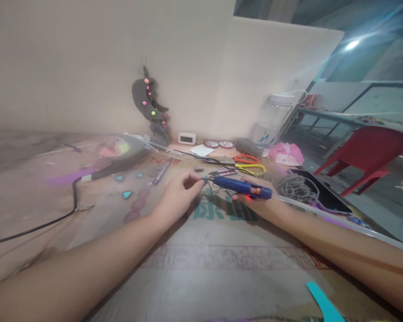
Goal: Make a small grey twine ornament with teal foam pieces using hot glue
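My right hand (251,197) is wrapped round a blue hot glue gun (243,186), whose nozzle points left; a red light glows on its underside. A long clear glue stick (309,206) runs out of its back end. Thumb and fingertips of my left hand (184,190) pinch a small teal piece (206,178) right at the nozzle, mostly hidden by the fingers. Thin grey cord seems to hang below it, too blurred to follow. To the left lie small teal pieces with dark edges, one of them a triangle (126,195).
Behind my hands lie orange-handled scissors (246,158), yellow-handled pliers (251,168), a white digital clock (187,138) and a grey yarn ball (248,146). Loose grey cord (297,188) lies by a black tray (325,192) at right. A teal strip (324,302) is near the front edge.
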### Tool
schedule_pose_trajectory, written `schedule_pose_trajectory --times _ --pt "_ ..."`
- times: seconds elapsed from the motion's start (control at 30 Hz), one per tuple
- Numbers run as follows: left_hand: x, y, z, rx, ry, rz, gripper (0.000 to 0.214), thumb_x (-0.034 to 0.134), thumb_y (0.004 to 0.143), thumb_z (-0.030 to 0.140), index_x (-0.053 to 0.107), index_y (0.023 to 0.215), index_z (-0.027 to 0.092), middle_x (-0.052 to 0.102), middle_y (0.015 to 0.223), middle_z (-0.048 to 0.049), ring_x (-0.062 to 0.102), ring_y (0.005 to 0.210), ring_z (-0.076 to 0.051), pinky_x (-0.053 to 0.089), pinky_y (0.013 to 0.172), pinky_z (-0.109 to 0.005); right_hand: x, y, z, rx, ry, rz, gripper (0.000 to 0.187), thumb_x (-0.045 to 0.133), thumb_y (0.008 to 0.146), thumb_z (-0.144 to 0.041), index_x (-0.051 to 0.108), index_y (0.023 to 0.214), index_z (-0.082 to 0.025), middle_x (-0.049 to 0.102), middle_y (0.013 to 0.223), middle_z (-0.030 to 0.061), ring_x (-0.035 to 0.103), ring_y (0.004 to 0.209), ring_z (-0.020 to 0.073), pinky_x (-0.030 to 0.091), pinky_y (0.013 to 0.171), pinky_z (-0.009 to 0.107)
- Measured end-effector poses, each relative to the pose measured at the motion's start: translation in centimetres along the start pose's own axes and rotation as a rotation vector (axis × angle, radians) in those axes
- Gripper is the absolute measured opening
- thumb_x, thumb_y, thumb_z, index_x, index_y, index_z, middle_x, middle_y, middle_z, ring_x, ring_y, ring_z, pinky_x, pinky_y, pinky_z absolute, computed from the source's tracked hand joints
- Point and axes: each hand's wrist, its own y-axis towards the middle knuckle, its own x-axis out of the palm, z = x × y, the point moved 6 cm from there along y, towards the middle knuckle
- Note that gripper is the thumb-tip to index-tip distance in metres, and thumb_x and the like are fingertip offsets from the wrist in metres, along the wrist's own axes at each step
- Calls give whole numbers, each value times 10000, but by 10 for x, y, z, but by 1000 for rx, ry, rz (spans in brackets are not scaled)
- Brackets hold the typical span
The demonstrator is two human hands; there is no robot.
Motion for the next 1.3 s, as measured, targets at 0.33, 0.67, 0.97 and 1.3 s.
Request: schedule_pose_trajectory --times 0.33,0.67,0.97,1.3 --pt "1 1 -1 -3 -21 0 164 662 813 339 631 792 179 657 782 -12 575 725 -142 410 689 -281 0 0 -1 13 -1 25 250 736 702 -415 588 659 -218 599 669 1 549 629 168 404 564 271" --pt "1 1 -2 6 -9 -4 165 660 815 344 637 804 181 673 802 -17 594 749 -152 421 702 -285 -1 1 -2 -56 22 69 256 724 729 -425 589 663 -217 578 606 -11 531 578 156 413 538 271" --pt "1 1 -2 -4 -23 4 156 666 811 333 642 799 179 678 793 -16 593 733 -147 427 703 -280 1 0 5 -87 40 89 238 717 739 -423 620 690 -211 603 636 -3 551 599 161 431 559 282" --pt "-1 1 -3 -6 -11 5 164 655 822 349 635 813 186 656 799 -8 577 750 -146 415 717 -280 -2 0 -3 -143 66 45 162 698 793 -377 677 804 -217 631 698 1 578 649 169 466 618 291"
